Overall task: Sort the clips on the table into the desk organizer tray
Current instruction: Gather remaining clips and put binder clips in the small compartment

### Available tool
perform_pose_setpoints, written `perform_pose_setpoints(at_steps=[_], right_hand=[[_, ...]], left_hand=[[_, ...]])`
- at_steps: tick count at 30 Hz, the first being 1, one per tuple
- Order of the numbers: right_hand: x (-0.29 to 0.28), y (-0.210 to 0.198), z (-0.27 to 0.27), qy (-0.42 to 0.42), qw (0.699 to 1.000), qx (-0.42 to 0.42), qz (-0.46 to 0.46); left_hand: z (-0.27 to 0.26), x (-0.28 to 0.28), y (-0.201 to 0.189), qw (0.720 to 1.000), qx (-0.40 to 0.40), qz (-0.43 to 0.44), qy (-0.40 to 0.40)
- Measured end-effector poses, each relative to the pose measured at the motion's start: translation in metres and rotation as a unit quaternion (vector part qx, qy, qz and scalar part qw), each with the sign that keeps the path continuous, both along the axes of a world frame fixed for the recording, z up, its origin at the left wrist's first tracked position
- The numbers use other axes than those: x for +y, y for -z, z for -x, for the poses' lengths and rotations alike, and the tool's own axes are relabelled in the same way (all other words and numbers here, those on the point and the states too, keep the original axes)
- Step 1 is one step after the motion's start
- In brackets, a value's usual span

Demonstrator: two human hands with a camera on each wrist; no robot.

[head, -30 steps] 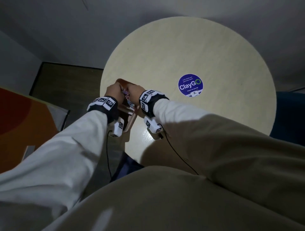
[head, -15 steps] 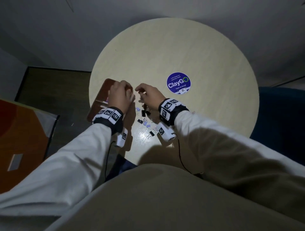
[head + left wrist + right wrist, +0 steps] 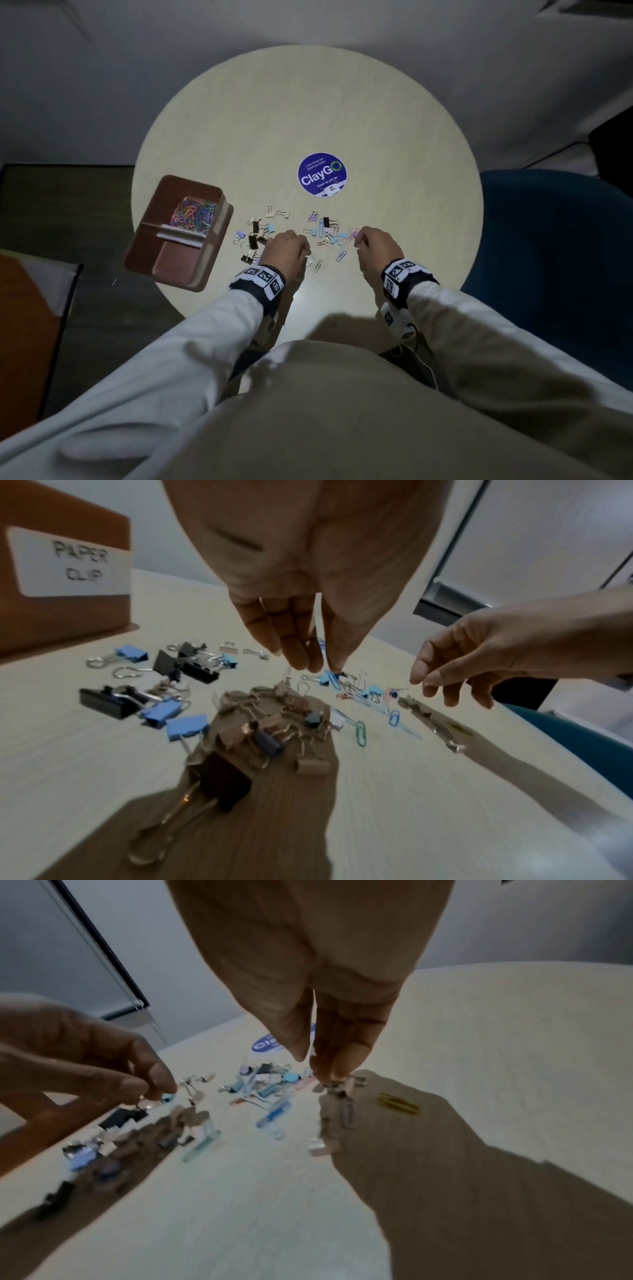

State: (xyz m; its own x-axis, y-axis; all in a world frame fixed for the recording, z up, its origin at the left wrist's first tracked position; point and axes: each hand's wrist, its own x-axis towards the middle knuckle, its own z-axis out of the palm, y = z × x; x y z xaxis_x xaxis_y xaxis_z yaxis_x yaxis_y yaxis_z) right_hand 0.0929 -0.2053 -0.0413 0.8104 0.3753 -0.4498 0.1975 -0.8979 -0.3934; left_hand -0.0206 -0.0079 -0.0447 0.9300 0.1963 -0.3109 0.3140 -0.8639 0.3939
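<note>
A brown desk organizer tray [image 3: 164, 260] sits at the table's left edge; its far compartment holds coloured paper clips [image 3: 193, 214], and a label on its wall [image 3: 68, 561] reads PAPER CLIP. Several binder clips and paper clips [image 3: 325, 229] lie scattered in front of me. My left hand [image 3: 286, 248] hovers low over the pile's left part, thumb and fingertips [image 3: 301, 661] drawn together beside a blue paper clip [image 3: 331, 679]; whether they hold a clip is unclear. My right hand [image 3: 375, 243] hangs over the pile's right part, fingers [image 3: 441, 688] loosely curled and holding nothing.
A round blue ClayGo sticker [image 3: 322, 174] lies beyond the clips on the pale round table [image 3: 394, 144]. A yellow paper clip [image 3: 397, 1103] lies apart at the right. A blue chair [image 3: 548, 240] stands to the right. The tray overhangs the table's edge.
Both hands have left the tray, moved right to the scattered clips, and now sit apart over the pile. The tray's paper clip compartment is now uncovered.
</note>
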Motion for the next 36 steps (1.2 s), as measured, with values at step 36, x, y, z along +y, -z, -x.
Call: perform_pose_setpoints(at_steps=[36], right_hand=[[0.010,0.038,-0.027,0.052,0.995,-0.080,-0.032]], left_hand=[[-0.077,-0.024,0.036,0.989,0.068,-0.068,-0.112]])
